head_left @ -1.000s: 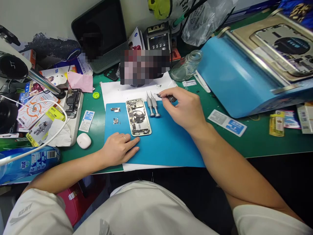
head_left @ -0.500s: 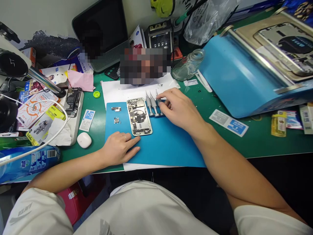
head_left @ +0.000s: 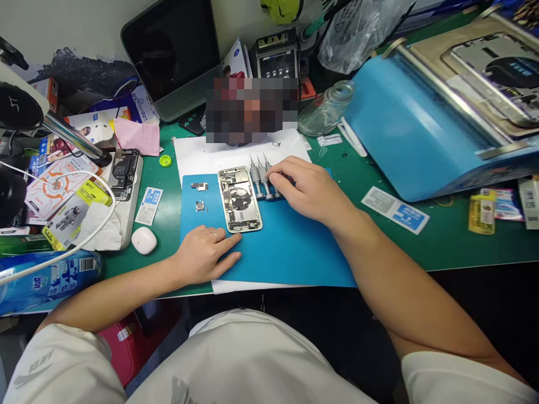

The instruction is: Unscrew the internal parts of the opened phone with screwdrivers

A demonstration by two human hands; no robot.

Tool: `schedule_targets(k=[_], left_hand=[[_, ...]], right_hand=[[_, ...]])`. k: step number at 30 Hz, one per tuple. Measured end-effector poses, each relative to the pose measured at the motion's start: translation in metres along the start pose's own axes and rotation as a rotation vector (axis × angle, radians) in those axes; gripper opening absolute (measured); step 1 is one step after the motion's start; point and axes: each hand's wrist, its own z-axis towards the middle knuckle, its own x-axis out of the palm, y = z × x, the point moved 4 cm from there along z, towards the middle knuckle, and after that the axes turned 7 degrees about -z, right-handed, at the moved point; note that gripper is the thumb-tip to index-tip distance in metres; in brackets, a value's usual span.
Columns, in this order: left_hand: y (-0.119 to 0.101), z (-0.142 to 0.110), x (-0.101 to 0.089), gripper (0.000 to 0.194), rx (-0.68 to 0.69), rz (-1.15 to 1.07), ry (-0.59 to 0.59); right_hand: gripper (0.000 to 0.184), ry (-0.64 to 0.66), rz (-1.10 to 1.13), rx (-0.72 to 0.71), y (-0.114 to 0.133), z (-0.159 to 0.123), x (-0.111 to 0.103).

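Note:
My left hand [head_left: 206,252] lies on the blue mat [head_left: 290,252], fingers stretched out, with a fingertip at the lower edge of an opened phone [head_left: 244,207]. The phone's inner boards and a round dark coil show. Right of it stand several grey precision screwdrivers [head_left: 256,177] side by side, bits pointing away from me. Over the rightmost one my right hand [head_left: 305,188] is closed, thumb and fingers bent together around its handle, which is mostly hidden. Left of the phone lie two small circuit parts, an upper one [head_left: 199,186] and a lower one [head_left: 200,206].
A white earbud case [head_left: 144,240] and a blue-and-grey card [head_left: 149,206] lie to the left, near boxes and another opened phone [head_left: 125,174]. A glass jar [head_left: 326,109] lies behind on its side. A large blue machine [head_left: 391,129] fills the right back.
My right hand has shifted slightly, and its fingers have drawn closer together over the rightmost screwdriver. My left hand and the phone have stayed put.

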Motion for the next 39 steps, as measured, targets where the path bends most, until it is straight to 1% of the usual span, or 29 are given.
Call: schedule_targets(k=[2,5,7,9,13,16,25,28,33,35,39], left_hand=[[0.000,0.000,0.000,0.041,0.002,-0.003,-0.004],[0.000,0.000,-0.001,0.041,0.002,-0.007,-0.006],[0.000,0.000,-0.001,0.040,-0.001,-0.007,-0.005],[0.000,0.001,-0.001,0.040,-0.002,-0.008,-0.003],[0.000,0.001,-0.001,0.039,0.005,-0.017,-0.016],[0.000,0.000,-0.002,0.038,0.010,-0.019,-0.031],[0.000,0.001,-0.002,0.038,0.010,-0.030,-0.026],[0.000,0.001,-0.002,0.038,0.006,-0.030,-0.023],[0.000,0.000,-0.002,0.038,0.005,-0.031,-0.027],[0.000,0.000,-0.002,0.038,0.010,-0.032,-0.032],[0.000,0.001,-0.002,0.038,0.015,-0.035,-0.037]], right_hand=[[0.017,0.050,-0.009,-0.036,0.001,0.000,-0.001],[0.012,0.158,-0.033,-0.116,0.001,-0.001,-0.001],[0.014,0.224,-0.044,-0.180,-0.001,-0.002,-0.001],[0.016,0.261,-0.062,-0.231,-0.004,-0.003,0.001],[0.012,0.249,-0.100,-0.288,-0.007,-0.005,0.004],[0.012,0.226,-0.108,-0.299,-0.006,-0.005,0.004],[0.009,0.194,-0.004,-0.203,-0.005,-0.002,-0.002],[0.009,0.157,0.021,-0.189,-0.004,-0.002,-0.003],[0.008,0.040,0.146,-0.213,-0.002,-0.002,-0.006],[0.007,-0.037,0.186,-0.221,-0.001,-0.002,-0.010],[0.004,-0.231,0.241,-0.200,-0.001,-0.003,-0.020]])
